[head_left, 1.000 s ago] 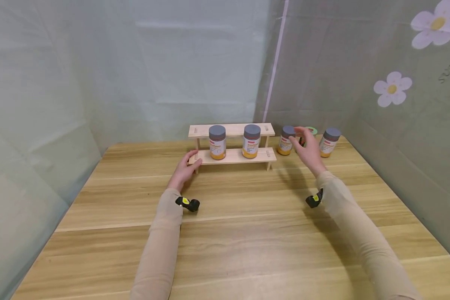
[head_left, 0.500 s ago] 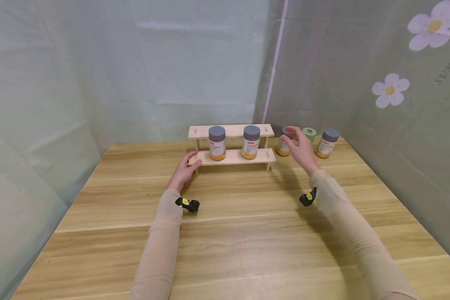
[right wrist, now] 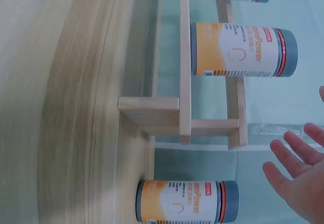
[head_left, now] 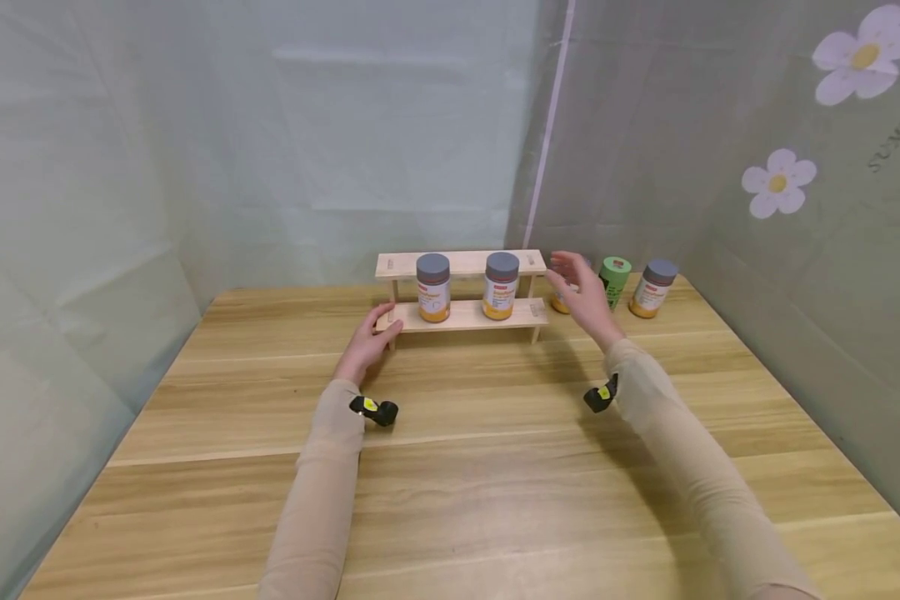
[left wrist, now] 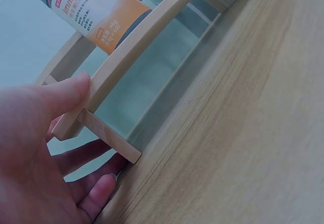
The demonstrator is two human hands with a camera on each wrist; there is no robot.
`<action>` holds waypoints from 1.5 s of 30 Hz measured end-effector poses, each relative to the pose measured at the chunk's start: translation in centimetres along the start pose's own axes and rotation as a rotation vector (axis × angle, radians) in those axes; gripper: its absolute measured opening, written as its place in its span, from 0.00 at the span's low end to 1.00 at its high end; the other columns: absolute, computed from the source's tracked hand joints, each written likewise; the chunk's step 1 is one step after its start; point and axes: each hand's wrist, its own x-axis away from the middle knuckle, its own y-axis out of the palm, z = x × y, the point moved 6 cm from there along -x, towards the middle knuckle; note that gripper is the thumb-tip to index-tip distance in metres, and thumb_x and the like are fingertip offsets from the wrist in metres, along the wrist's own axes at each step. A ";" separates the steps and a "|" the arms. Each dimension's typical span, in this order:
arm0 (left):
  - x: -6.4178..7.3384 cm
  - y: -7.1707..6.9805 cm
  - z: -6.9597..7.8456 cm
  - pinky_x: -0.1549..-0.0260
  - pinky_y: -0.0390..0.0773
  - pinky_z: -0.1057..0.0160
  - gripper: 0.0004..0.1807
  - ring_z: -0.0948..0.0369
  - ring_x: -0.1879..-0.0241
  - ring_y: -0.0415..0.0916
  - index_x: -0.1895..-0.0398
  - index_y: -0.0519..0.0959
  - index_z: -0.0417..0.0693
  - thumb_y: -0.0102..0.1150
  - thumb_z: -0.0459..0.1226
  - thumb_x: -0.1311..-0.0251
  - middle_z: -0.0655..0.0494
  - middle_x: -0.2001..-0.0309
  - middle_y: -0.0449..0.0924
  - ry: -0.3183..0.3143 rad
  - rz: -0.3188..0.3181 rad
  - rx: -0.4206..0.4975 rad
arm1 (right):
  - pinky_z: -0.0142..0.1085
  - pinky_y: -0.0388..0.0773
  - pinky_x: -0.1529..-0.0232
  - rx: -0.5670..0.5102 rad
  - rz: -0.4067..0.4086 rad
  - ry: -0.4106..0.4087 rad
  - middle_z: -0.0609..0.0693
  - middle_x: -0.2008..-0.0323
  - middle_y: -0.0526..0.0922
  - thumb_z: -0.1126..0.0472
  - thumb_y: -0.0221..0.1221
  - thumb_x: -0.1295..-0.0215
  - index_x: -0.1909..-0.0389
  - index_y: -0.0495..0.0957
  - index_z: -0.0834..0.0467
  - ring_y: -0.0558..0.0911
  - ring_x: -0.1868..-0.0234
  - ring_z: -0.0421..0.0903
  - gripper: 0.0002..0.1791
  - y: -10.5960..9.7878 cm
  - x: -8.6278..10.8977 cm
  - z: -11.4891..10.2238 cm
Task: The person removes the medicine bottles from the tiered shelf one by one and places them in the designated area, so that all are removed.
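A two-tier wooden rack (head_left: 465, 313) stands at the back of the table. Two grey-lidded supplement jars, one on the left (head_left: 433, 292) and one on the right (head_left: 500, 292), stand upright on its lower tier. My left hand (head_left: 367, 340) grips the left end of that tier; in the left wrist view the thumb (left wrist: 71, 93) lies against the board and the other fingers reach behind and below it. My right hand (head_left: 583, 302) is raised off the rack's right end, fingers spread and holding nothing. It partly hides a third jar (head_left: 560, 303), which stands on the table in the right wrist view.
To the right of my right hand stand a green cylindrical container (head_left: 616, 279) and another grey-lidded jar (head_left: 653, 290). A curtain (head_left: 420, 150) hangs behind the table (head_left: 450, 467), and a flowered one closes off the right side.
My right hand has moved left, from between the jars at the right toward the rack's right end, uncovering the green container. The left hand has stayed on the rack.
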 end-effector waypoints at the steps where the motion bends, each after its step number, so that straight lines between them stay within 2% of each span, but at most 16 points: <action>1: 0.0 0.0 0.0 0.24 0.41 0.45 0.32 0.50 0.22 0.39 0.26 0.57 0.60 0.51 0.49 0.31 0.51 0.21 0.43 -0.001 0.000 -0.001 | 0.53 0.67 0.34 -0.001 -0.001 -0.004 0.61 0.36 0.72 0.52 0.54 0.28 0.34 0.65 0.60 0.72 0.36 0.58 0.27 0.2 -0.1 0.0; 6: -0.1 0.0 -0.1 0.24 0.41 0.45 0.32 0.50 0.22 0.39 0.26 0.57 0.60 0.51 0.49 0.31 0.52 0.21 0.43 -0.002 -0.002 -0.006 | 0.55 0.64 0.33 -0.014 -0.016 0.006 0.62 0.36 0.72 0.53 0.55 0.29 0.33 0.64 0.60 0.72 0.37 0.59 0.28 1.0 -0.4 -0.1; 20: 0.1 0.0 0.1 0.25 0.43 0.44 0.32 0.50 0.22 0.39 0.26 0.57 0.61 0.51 0.49 0.31 0.52 0.21 0.43 -0.020 -0.012 0.008 | 0.52 0.63 0.30 -0.056 -0.077 0.041 0.59 0.34 0.69 0.53 0.62 0.35 0.30 0.58 0.56 0.69 0.32 0.57 0.36 2.8 -0.5 -0.3; 28: 0.0 0.0 0.2 0.25 0.42 0.44 0.32 0.50 0.22 0.38 0.26 0.57 0.61 0.51 0.50 0.31 0.53 0.21 0.42 -0.018 -0.013 0.010 | 0.53 0.60 0.28 -0.202 -0.137 0.121 0.62 0.31 0.65 0.57 0.58 0.32 0.27 0.52 0.55 0.66 0.30 0.59 0.37 3.7 -1.5 0.5; 32: 0.1 0.0 0.2 0.25 0.42 0.45 0.32 0.51 0.22 0.39 0.26 0.57 0.61 0.51 0.50 0.31 0.53 0.21 0.43 -0.019 -0.011 0.016 | 0.54 0.60 0.28 -0.250 -0.162 0.141 0.63 0.31 0.65 0.57 0.58 0.32 0.26 0.50 0.55 0.65 0.30 0.59 0.38 4.1 -1.4 0.1; 40: -0.1 0.0 -0.2 0.24 0.41 0.45 0.32 0.51 0.22 0.39 0.26 0.57 0.62 0.51 0.50 0.31 0.53 0.21 0.43 -0.032 -0.012 0.005 | 0.56 0.62 0.30 -0.278 -0.194 0.135 0.62 0.30 0.64 0.57 0.57 0.31 0.26 0.51 0.50 0.65 0.30 0.60 0.37 5.3 -1.2 0.5; 45: -0.2 0.0 -0.2 0.24 0.41 0.45 0.32 0.51 0.22 0.39 0.26 0.57 0.62 0.51 0.50 0.31 0.53 0.21 0.43 -0.026 -0.007 0.003 | 0.55 0.60 0.29 -0.327 -0.230 0.134 0.64 0.29 0.62 0.60 0.57 0.31 0.26 0.49 0.53 0.64 0.29 0.61 0.37 5.8 -1.1 -0.7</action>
